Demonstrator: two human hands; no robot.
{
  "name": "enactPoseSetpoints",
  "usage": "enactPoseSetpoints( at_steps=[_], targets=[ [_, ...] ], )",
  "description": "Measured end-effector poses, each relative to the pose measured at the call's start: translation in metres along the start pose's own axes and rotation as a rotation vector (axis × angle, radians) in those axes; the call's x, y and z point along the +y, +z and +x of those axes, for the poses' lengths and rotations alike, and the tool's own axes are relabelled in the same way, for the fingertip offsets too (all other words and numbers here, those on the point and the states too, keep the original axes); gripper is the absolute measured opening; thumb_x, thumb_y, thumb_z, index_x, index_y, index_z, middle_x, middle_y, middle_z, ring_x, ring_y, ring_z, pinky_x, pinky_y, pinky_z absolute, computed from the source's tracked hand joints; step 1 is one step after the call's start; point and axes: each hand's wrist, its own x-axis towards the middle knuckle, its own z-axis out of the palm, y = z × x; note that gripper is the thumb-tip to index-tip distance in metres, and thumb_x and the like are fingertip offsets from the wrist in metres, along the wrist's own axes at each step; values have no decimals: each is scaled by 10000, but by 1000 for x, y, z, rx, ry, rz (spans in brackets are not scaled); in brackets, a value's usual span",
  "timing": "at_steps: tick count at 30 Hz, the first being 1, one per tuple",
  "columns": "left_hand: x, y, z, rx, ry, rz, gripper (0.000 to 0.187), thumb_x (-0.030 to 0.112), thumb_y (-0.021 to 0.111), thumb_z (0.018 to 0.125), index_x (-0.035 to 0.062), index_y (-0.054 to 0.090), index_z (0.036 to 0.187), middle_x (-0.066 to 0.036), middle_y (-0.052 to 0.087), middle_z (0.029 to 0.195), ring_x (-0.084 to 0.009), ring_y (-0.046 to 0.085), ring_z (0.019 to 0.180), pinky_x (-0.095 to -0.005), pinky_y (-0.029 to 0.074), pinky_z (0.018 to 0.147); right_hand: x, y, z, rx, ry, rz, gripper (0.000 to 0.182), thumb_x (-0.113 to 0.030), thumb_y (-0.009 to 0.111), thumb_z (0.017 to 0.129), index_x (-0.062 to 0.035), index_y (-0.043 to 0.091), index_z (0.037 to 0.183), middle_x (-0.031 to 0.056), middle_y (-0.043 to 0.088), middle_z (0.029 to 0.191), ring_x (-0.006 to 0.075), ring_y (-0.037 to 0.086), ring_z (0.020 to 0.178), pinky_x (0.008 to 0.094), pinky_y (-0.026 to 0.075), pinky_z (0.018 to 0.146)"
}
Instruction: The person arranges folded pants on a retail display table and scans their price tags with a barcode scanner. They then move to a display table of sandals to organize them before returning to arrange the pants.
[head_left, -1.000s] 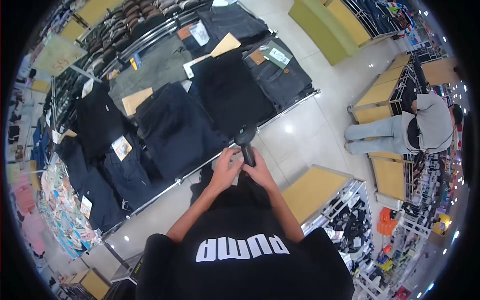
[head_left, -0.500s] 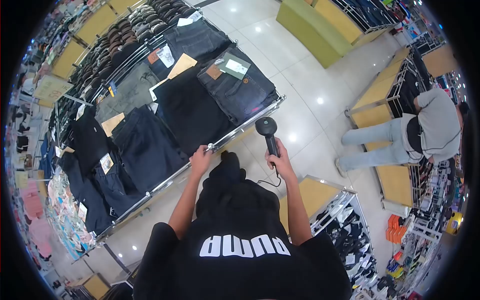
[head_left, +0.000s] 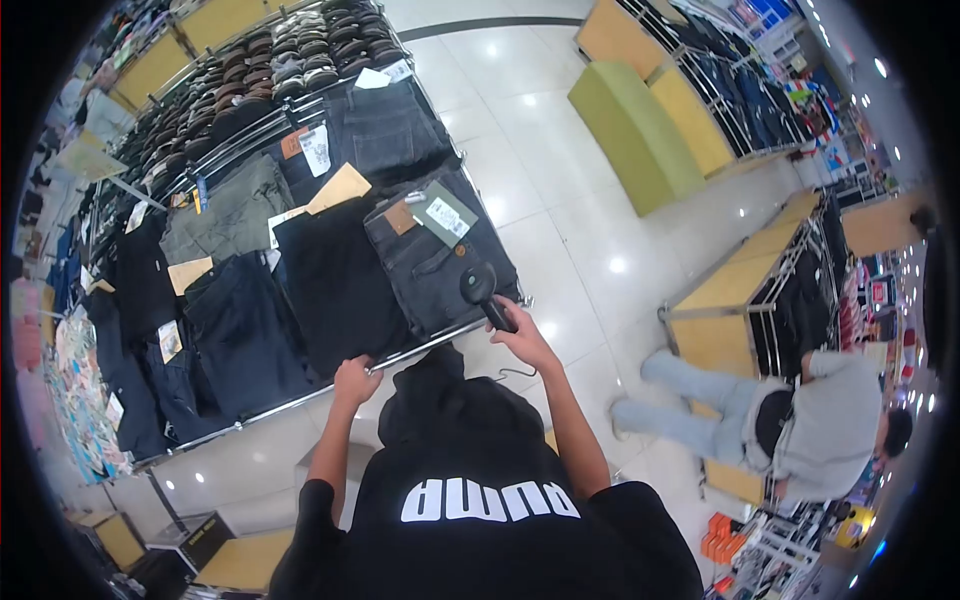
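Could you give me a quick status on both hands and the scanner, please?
Right hand gripping scanner, held over dark jeans. Left hand at table rail. Nothing between scanner and jeans.

Matt plastic scanner [head_left: 481, 288]; denim jeans [head_left: 425, 260]; glossy floor [head_left: 560, 260].

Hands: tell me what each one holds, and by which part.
The right hand holds a black handheld scanner by its handle, head pointing at the folded jeans. The left hand holds nothing clearly; it rests at the display table's metal rail.
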Motion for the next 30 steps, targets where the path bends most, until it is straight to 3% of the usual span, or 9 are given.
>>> enactPoseSetpoints(
  at_steps=[6, 7, 11, 13, 18, 20, 24, 28, 30],
  targets=[
    [2, 2, 3, -73, -119, -54, 455, 403, 722, 742, 83, 729, 1065, -221, 698, 1009, -373, 657, 1005, -452, 518, 904, -28, -14, 68, -138, -22, 0, 668, 34, 620, 738, 18, 425, 1377, 82, 610, 934, 157, 592, 879, 294, 503, 786],
    [-2, 12, 11, -115, -145, 56, 507, 448, 727, 750, 70, 713, 1087, -216, 693, 1058, -369, 650, 1041, -452, 515, 918, -38, -12, 79, -171, -32, -25, 669, 48, 621, 735, 23, 422, 1374, 85, 608, 933, 160, 591, 880, 294, 510, 763],
    [68, -14, 15, -196, -321, 148, 568, 524, 676, 799, 17, 694, 1054, -232, 682, 1078, -384, 641, 1056, -450, 511, 917, -43, -5, 126, -299, -117, 19, 707, 57, 644, 738, 24, 387, 1396, 90, 617, 951, 167, 598, 874, 301, 504, 774],
    [95, -15, 23, -105, -297, -64, 612, 540, 650, 819, -13, 678, 1078, -258, 672, 1073, -403, 639, 1041, -462, 507, 907, -38, -3, 149, -363, -85, 14, 714, 52, 646, 745, 21, 377, 1405, 90, 620, 958, 169, 599, 881, 300, 500, 784],
    [161, 11, 27, 252, -239, -421, 496, 416, 672, 841, -44, 620, 1019, -271, 642, 1045, -425, 619, 1021, -485, 497, 884, -21, -3, 179, -543, 42, -41, 727, -9, 689, 792, 26, 343, 1431, 84, 629, 969, 171, 608, 939, 303, 474, 863],
    [186, 23, 32, 359, -282, -421, 455, 333, 686, 841, -14, 558, 1105, -240, 580, 1085, -436, 607, 987, -490, 503, 862, 12, -8, 193, -622, 88, -58, 788, -16, 714, 808, -5, 286, 1469, 99, 627, 1059, 176, 609, 989, 319, 483, 900],
    [217, 41, 43, 526, -368, -383, 384, 234, 703, 801, 20, 526, 1066, -216, 575, 1021, -425, 610, 956, -500, 511, 813, 44, -24, 198, -788, 32, -67, 830, -17, 738, 806, 14, 248, 1475, 165, 591, 1183, 205, 616, 1046, 342, 494, 926],
    [219, 71, 51, 659, -479, -475, 331, 195, 688, 800, 39, 520, 1038, -203, 575, 982, -413, 611, 895, -485, 497, 771, 42, -25, 201, -837, 104, -32, 846, -42, 746, 815, 17, 232, 1484, 168, 591, 1195, 213, 618, 1052, 341, 489, 934],
    [225, 73, 50, 784, -499, -497, 314, 154, 709, 783, 19, 532, 1004, -165, 561, 857, -349, 579, 779, -430, 475, 711, 39, -28, 206, -871, 128, -19, 848, -35, 744, 813, 12, 230, 1486, 157, 598, 1166, 211, 612, 1053, 340, 488, 932]
  ],
)
